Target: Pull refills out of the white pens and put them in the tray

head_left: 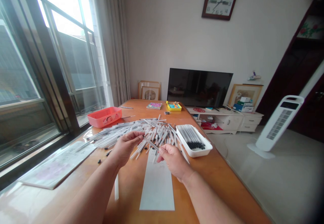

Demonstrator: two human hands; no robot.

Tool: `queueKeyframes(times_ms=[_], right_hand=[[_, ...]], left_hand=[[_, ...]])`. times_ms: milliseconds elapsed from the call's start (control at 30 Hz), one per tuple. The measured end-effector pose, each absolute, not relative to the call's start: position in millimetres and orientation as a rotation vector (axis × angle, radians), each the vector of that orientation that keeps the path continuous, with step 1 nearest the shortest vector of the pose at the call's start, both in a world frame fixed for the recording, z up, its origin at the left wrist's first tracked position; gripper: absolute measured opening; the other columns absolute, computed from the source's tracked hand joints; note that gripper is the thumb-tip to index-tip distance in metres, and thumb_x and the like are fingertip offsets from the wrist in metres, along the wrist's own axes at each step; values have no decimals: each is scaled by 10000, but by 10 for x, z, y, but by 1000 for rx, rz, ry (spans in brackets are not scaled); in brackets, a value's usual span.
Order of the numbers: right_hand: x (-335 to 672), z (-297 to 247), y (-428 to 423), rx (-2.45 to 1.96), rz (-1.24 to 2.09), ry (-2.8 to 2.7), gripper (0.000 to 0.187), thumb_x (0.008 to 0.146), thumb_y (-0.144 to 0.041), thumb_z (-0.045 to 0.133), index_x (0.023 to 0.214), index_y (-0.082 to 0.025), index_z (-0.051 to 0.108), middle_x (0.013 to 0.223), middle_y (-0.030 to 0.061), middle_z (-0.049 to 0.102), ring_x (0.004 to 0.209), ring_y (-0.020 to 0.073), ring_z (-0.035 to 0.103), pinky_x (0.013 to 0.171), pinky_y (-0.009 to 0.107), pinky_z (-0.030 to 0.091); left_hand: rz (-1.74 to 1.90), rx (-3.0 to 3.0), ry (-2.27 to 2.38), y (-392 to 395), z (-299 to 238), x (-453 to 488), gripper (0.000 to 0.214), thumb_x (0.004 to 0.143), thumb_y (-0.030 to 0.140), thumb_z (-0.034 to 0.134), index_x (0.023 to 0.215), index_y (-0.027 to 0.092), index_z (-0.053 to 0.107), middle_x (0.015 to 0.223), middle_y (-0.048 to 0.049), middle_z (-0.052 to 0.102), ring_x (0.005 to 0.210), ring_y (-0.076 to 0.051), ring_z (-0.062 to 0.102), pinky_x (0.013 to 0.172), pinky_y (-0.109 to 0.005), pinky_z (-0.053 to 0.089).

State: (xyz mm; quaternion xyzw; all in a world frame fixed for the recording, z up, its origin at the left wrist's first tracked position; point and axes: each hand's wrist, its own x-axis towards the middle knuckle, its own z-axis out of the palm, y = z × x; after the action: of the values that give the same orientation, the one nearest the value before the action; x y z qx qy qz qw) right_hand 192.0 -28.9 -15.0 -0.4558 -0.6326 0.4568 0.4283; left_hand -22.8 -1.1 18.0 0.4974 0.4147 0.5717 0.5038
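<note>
Between both hands, above the pile, is a thin translucent pen (151,143). My left hand (128,145) pinches its upper left end. Thumb and fingers of my right hand (173,158) are closed on its lower right end. Past the hands spreads a heap of loose translucent pen barrels (113,132), with small dark parts among them. A white plastic box (196,153) right of the heap holds a row of clear pens (189,136) with black ends. Under my right hand lies a white paper strip (157,190).
A pink-red bin (105,117) stands beyond the heap on the left, near the window. A booklet (58,166) lies at the left edge of the wooden table (215,197). Toward the far end are a yellow box (174,107) and a magazine (154,106). One barrel (116,187) lies beside my left forearm.
</note>
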Motion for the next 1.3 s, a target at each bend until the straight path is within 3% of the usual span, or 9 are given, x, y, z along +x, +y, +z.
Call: queueKeyframes(times_ms=[200, 333, 433, 567, 700, 867, 1000, 1133, 1300], right_hand=[[1880, -101, -328, -1089, 1219, -1512, 317, 949, -455, 508, 846, -178, 623, 734, 28, 709, 750, 159, 598, 768, 288, 437], [1880, -103, -333, -1088, 1176, -1541, 359, 946, -470, 510, 776, -174, 624, 738, 35, 695, 742, 156, 580, 767, 289, 432], [1875, -123, -327, -1095, 1182, -1551, 380, 942, -492, 511, 783, -171, 637, 743, 44, 695, 742, 160, 576, 775, 299, 433], [1862, -140, -312, -1059, 1258, -1509, 366, 935, -514, 515, 848, -176, 623, 702, 42, 687, 762, 179, 589, 793, 319, 447], [1853, -137, -309, -1024, 1308, -1478, 370, 934, -521, 517, 864, -171, 611, 687, 41, 680, 748, 180, 600, 794, 333, 461], [1859, -127, -321, -1037, 1294, -1496, 395, 930, -549, 519, 836, -175, 606, 701, 52, 690, 859, 205, 632, 828, 342, 457], [1862, -106, -332, -1002, 1336, -1469, 414, 910, -576, 536, 814, -178, 598, 663, 55, 670, 988, 235, 628, 827, 332, 458], [1856, -95, -338, -989, 1378, -1426, 420, 897, -580, 546, 811, -173, 599, 634, 39, 653, 832, 204, 632, 774, 322, 464], [1854, -109, -338, -990, 1374, -1445, 402, 919, -551, 532, 828, -166, 606, 637, 33, 658, 747, 173, 614, 781, 326, 465]], left_hand=[[1433, 1014, 916, -21, 185, -192, 389, 722, 352, 823, 1032, 144, 714, 854, -54, 700, 781, -146, 620, 785, -282, 471], [1416, 1023, 978, -36, 168, -161, 342, 764, 455, 780, 858, 147, 667, 749, -35, 671, 669, -114, 571, 668, -243, 457], [1377, 1092, 1007, -41, 159, -162, 336, 763, 441, 785, 747, 139, 638, 709, -29, 652, 610, -89, 520, 602, -212, 424], [1348, 1053, 913, -52, 190, -173, 272, 739, 360, 811, 843, 139, 691, 819, -55, 687, 727, -127, 600, 682, -229, 473], [1318, 979, 923, -67, 215, -163, 384, 759, 408, 781, 1036, 152, 708, 948, -92, 702, 827, -178, 640, 708, -270, 502], [1363, 969, 1037, -53, 176, -155, 327, 723, 426, 819, 822, 161, 655, 759, -21, 650, 635, -100, 555, 597, -214, 446], [1344, 1002, 928, -43, 176, -178, 277, 726, 344, 827, 864, 149, 688, 832, -40, 679, 739, -120, 607, 676, -220, 482], [1298, 957, 893, -68, 205, -169, 380, 768, 378, 783, 1063, 152, 705, 1012, -99, 709, 855, -176, 650, 725, -269, 515], [1329, 944, 1010, -65, 180, -150, 303, 738, 417, 814, 840, 170, 669, 759, -18, 653, 683, -115, 593, 623, -221, 467]])
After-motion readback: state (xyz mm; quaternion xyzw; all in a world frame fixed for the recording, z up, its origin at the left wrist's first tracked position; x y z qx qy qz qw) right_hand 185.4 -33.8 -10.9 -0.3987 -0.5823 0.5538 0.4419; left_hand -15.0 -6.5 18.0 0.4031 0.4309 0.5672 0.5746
